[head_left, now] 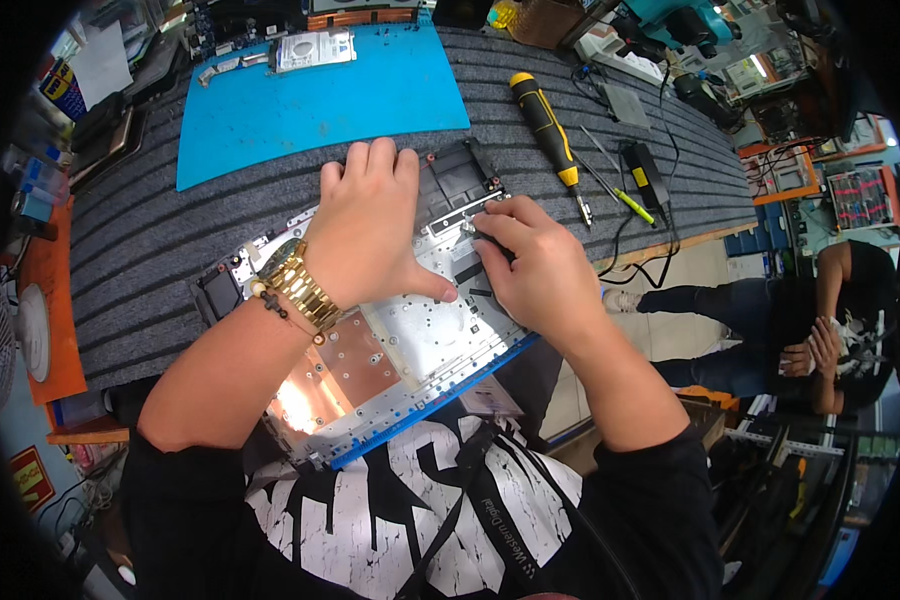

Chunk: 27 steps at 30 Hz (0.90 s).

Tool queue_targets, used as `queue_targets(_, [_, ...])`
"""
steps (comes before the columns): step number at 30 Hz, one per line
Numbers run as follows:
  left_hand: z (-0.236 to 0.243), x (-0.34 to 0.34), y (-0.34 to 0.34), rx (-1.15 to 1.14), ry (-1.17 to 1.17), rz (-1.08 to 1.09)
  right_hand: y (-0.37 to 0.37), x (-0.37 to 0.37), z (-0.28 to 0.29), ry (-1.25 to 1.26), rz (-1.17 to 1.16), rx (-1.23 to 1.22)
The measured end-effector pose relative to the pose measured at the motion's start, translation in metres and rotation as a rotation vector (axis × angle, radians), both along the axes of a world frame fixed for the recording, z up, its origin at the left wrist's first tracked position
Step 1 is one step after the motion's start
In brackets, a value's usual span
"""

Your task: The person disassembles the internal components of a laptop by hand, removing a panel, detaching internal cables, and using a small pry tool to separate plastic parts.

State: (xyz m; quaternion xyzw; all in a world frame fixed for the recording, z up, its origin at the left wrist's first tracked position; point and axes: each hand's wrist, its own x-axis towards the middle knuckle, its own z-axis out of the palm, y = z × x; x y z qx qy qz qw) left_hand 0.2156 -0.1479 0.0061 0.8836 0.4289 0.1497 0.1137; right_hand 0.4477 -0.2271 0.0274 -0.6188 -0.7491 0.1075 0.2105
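A stripped laptop chassis with a silver metal inside, a copper-coloured area and a blue near edge lies tilted in front of me. My left hand, with a gold watch at its wrist, grips the chassis from above. Its fingers curl over the far edge and the thumb presses on the metal inside. At the right end, my right hand pinches with thumb and forefinger at a small piece beside a black plastic part. What the pinch holds is too small and partly hidden to name.
A blue mat with a hard drive lies at the back. Right of the chassis are a yellow-and-black screwdriver, a thin green-tipped screwdriver and a black power adapter with its cable. Another person stands at the right.
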Motion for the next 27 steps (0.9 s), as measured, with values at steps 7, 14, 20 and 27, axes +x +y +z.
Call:
queue_targets(7, [0.0, -0.004, 0.001, -0.008, 0.017, -0.003, 0.005, 0.0, 0.008, 0.005, 0.023, -0.055])
queue_targets(14, [-0.003, -0.006, -0.001, -0.005, -0.005, 0.019, 0.015, 0.019, 0.013, 0.062, 0.149, -0.09])
queue_targets(20, [-0.004, -0.006, -0.001, -0.013, 0.003, 0.026, 0.023, 0.038, 0.021, 0.252, 0.145, -0.078])
queue_targets(27, [-0.005, -0.005, -0.001, -0.019, 0.002, 0.03, 0.064, 0.09, -0.008, 1.395, 0.054, 0.221])
